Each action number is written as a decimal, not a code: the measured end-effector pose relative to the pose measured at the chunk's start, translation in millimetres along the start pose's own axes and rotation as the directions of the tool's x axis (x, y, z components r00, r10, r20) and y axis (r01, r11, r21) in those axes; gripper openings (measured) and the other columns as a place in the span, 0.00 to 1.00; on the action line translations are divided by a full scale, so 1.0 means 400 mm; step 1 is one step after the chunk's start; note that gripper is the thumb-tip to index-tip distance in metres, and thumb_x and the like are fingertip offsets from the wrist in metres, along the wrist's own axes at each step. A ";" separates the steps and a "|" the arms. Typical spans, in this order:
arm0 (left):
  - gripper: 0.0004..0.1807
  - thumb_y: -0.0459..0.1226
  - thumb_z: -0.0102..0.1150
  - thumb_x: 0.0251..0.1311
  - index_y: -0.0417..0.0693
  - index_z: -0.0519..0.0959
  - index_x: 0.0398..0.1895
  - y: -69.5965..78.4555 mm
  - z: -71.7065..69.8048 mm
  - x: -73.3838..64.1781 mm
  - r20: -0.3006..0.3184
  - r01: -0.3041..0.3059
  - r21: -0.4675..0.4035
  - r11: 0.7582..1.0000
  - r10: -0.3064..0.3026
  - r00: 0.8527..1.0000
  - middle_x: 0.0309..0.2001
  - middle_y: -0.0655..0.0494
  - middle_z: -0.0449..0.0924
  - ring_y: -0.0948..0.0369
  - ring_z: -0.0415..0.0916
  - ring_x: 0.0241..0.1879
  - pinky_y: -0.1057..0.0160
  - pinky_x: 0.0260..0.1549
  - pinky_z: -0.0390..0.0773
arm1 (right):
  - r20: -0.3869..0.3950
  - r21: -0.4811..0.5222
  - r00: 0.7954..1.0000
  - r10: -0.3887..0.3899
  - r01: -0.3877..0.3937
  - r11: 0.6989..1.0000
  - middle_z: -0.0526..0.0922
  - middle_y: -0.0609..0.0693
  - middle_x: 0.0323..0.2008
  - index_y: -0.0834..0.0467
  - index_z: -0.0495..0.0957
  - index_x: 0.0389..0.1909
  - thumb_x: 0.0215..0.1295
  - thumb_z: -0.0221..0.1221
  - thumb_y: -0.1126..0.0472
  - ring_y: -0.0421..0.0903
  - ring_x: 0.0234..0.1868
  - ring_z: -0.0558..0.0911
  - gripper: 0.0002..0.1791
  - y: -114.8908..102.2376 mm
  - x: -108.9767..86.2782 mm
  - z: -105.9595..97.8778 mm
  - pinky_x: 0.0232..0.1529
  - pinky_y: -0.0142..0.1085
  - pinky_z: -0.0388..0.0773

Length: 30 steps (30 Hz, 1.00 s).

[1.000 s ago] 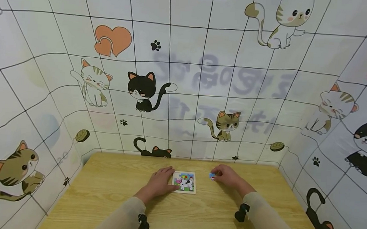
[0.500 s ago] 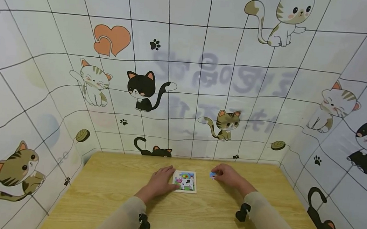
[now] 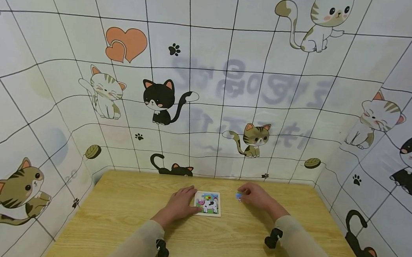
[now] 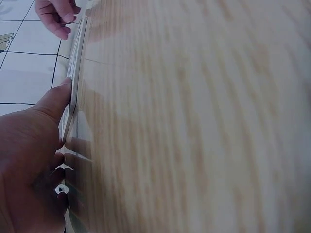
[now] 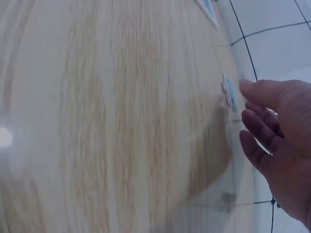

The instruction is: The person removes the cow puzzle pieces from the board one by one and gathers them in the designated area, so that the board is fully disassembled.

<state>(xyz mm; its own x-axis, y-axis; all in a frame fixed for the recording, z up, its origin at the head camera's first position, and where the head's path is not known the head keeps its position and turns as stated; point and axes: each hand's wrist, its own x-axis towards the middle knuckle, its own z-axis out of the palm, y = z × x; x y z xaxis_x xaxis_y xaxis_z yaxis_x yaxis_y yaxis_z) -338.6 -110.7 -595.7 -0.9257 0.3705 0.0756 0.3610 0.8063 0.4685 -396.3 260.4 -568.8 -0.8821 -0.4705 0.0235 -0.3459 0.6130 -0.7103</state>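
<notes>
The left hand (image 3: 180, 204) is laid back upward along the left edge of the cow puzzle (image 3: 210, 205), its fingers (image 3: 186, 191) stretched toward the far left corner and its thumb (image 4: 59, 97) rested on the nearer part of that edge. To the right of the cow puzzle and apart from it, the right hand (image 3: 255, 196) is held with thumb extended and fingers (image 5: 257, 125) loosely bent. The sleeved left forearm (image 3: 137, 242) and right forearm (image 3: 306, 248) are angled inward from the near side of the cow puzzle.

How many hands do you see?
2: the left hand touching the cow picture, the right hand beside the small blue piece.
</notes>
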 end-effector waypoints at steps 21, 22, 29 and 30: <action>0.49 0.61 0.73 0.68 0.43 0.70 0.83 -0.004 0.001 0.007 0.019 0.025 -0.007 1.000 -0.025 1.000 0.84 0.42 0.65 0.38 0.61 0.82 0.28 0.77 0.60 | 0.054 -0.041 0.984 -0.172 0.174 0.984 0.87 0.58 0.55 0.66 0.87 0.60 0.77 0.69 0.65 0.45 0.44 0.83 0.15 -0.151 0.075 0.085 0.41 0.38 0.83; 0.49 0.61 0.73 0.68 0.43 0.71 0.83 -0.001 -0.002 0.006 0.021 0.026 -0.004 1.000 -0.026 0.999 0.84 0.42 0.65 0.38 0.61 0.82 0.28 0.76 0.60 | 0.063 -0.041 0.982 -0.176 0.179 0.983 0.86 0.58 0.55 0.67 0.86 0.60 0.77 0.69 0.65 0.45 0.44 0.83 0.16 -0.158 0.079 0.091 0.41 0.39 0.84; 0.49 0.62 0.73 0.69 0.44 0.70 0.83 0.011 -0.011 0.001 0.029 0.036 0.009 0.999 -0.036 0.999 0.84 0.43 0.64 0.40 0.60 0.82 0.28 0.76 0.61 | 0.163 -0.084 0.969 -0.187 0.202 0.976 0.83 0.58 0.57 0.65 0.85 0.63 0.74 0.71 0.67 0.48 0.45 0.85 0.19 -0.207 0.105 0.127 0.47 0.42 0.85; 0.48 0.62 0.73 0.69 0.44 0.70 0.83 0.012 -0.011 0.001 0.029 0.035 0.012 0.999 -0.035 0.999 0.84 0.43 0.64 0.40 0.60 0.82 0.28 0.76 0.61 | 0.179 -0.090 0.966 -0.185 0.203 0.975 0.83 0.57 0.58 0.64 0.85 0.63 0.74 0.72 0.67 0.48 0.46 0.84 0.19 -0.212 0.108 0.131 0.48 0.43 0.85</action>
<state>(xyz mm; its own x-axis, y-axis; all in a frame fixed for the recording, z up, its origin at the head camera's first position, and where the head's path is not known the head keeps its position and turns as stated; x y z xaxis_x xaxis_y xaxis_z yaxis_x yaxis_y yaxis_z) -337.7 -108.9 -589.5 -0.9342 0.3552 0.0341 0.3301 0.8240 0.4606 -388.5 154.9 -544.3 -0.7313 -0.6815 0.0281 -0.5451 0.5591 -0.6247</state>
